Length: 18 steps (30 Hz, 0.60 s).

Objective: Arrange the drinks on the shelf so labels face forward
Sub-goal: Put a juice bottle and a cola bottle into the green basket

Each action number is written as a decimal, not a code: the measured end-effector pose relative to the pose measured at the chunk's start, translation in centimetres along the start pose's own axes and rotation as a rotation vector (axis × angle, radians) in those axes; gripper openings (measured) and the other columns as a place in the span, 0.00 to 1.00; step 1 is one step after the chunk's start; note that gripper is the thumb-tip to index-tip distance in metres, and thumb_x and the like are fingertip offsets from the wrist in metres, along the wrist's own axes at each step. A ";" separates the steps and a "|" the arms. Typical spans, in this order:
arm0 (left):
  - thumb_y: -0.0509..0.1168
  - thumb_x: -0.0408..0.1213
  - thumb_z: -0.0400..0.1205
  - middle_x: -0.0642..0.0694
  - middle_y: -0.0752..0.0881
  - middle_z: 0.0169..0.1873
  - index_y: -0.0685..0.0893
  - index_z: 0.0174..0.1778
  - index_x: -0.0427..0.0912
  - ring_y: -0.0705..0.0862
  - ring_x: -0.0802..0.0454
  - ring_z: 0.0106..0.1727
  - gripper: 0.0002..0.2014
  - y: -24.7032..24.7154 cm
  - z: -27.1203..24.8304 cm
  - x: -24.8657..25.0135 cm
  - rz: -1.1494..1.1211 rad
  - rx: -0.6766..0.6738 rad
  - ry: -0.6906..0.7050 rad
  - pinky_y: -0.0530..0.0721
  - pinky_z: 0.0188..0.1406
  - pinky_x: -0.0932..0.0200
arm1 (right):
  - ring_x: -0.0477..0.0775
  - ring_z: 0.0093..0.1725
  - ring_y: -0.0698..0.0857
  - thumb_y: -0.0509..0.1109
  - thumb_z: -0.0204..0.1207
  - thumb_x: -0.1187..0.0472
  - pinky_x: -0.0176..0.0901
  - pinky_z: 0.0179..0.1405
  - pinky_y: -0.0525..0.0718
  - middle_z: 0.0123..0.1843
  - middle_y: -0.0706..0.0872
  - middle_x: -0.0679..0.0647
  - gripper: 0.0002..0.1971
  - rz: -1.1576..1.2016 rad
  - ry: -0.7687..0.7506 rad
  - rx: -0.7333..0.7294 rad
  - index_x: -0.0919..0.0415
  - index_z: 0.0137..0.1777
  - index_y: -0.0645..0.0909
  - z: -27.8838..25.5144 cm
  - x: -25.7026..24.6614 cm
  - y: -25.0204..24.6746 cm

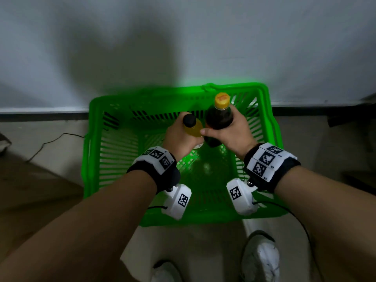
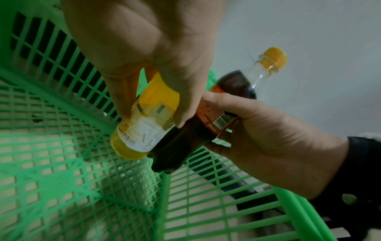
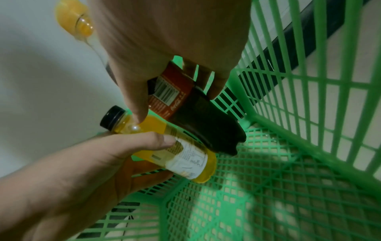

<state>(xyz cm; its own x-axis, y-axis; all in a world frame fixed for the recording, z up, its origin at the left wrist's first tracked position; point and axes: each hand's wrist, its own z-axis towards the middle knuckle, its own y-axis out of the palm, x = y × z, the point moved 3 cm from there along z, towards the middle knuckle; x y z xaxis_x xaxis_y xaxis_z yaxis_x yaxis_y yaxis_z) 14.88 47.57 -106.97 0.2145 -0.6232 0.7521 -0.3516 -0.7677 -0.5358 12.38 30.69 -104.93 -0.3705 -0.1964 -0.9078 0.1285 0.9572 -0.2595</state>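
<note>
My left hand (image 1: 180, 137) grips a small orange juice bottle (image 1: 193, 129) with a black cap, held above the floor of the green basket (image 1: 89, 159). My right hand (image 1: 230, 135) grips a dark cola bottle (image 1: 219, 117) with a yellow cap and a red label. The two bottles touch side by side. In the left wrist view the juice bottle (image 2: 144, 125) shows its white printed label and the cola bottle (image 2: 206, 124) its barcode. The right wrist view shows the cola bottle (image 3: 191, 110) above the juice bottle (image 3: 181, 154). No shelf is in view.
The basket stands on a pale floor against a light wall (image 1: 183, 37); nothing else shows inside it. A dark baseboard (image 1: 40, 116) runs behind it. A black cable (image 1: 50, 142) lies at the left. My white shoes (image 1: 262, 259) are just in front of the basket.
</note>
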 end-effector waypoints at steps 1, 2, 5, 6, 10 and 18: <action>0.82 0.36 0.67 0.57 0.83 0.42 0.77 0.57 0.50 0.84 0.49 0.46 0.27 0.4 0.5 -0.2 0.010 -0.017 0.007 0.75 0.37 0.61 | 0.51 0.53 0.88 0.91 0.60 0.70 0.39 0.61 0.84 0.53 0.90 0.52 0.30 -0.013 -0.003 -0.014 0.61 0.60 0.81 0.4 0.6 -0.1; 0.82 0.37 0.67 0.54 0.84 0.44 0.77 0.58 0.48 0.84 0.48 0.48 0.27 0.7 0.9 -0.3 0.018 -0.030 0.010 0.75 0.40 0.59 | 0.50 0.53 0.88 0.90 0.60 0.71 0.39 0.61 0.84 0.53 0.90 0.52 0.30 -0.020 -0.002 -0.022 0.61 0.60 0.81 0.6 1.1 -0.1; 0.83 0.37 0.68 0.50 0.84 0.47 0.77 0.58 0.46 0.86 0.45 0.50 0.27 1.6 1.8 -0.9 0.007 -0.046 0.008 0.78 0.45 0.54 | 0.52 0.54 0.89 0.90 0.60 0.72 0.36 0.61 0.84 0.55 0.90 0.55 0.32 -0.040 0.017 -0.024 0.64 0.63 0.81 1.4 2.5 0.0; 0.83 0.37 0.69 0.49 0.85 0.47 0.77 0.58 0.45 0.86 0.44 0.51 0.26 1.8 2.1 -1.1 -0.002 -0.042 0.006 0.80 0.47 0.52 | 0.51 0.53 0.89 0.90 0.59 0.72 0.34 0.59 0.84 0.54 0.91 0.55 0.32 -0.044 0.025 -0.019 0.64 0.63 0.82 1.6 2.9 0.1; 0.83 0.36 0.70 0.42 0.85 0.50 0.75 0.55 0.43 0.86 0.38 0.54 0.25 2.8 2.4 -1.9 -0.038 -0.046 -0.032 0.85 0.55 0.42 | 0.41 0.47 0.87 0.90 0.59 0.72 0.22 0.50 0.81 0.48 0.88 0.44 0.31 -0.066 0.036 -0.017 0.55 0.58 0.80 2.4 4.6 0.8; 0.84 0.32 0.71 0.41 0.77 0.33 0.75 0.37 0.34 0.74 0.49 0.36 0.20 3.9 4.8 -2.8 -0.055 -0.191 -0.059 0.68 0.38 0.54 | 0.44 0.51 0.87 0.90 0.59 0.68 0.34 0.58 0.82 0.50 0.88 0.41 0.33 -0.122 0.065 -0.089 0.51 0.59 0.77 3.4 6.1 1.0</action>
<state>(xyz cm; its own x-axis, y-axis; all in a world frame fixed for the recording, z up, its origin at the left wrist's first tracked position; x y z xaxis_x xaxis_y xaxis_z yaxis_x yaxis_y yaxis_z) 17.33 45.63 -112.99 0.2896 -0.5928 0.7514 -0.5033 -0.7621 -0.4073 13.42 29.75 -111.83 -0.4371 -0.3011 -0.8475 -0.0019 0.9426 -0.3338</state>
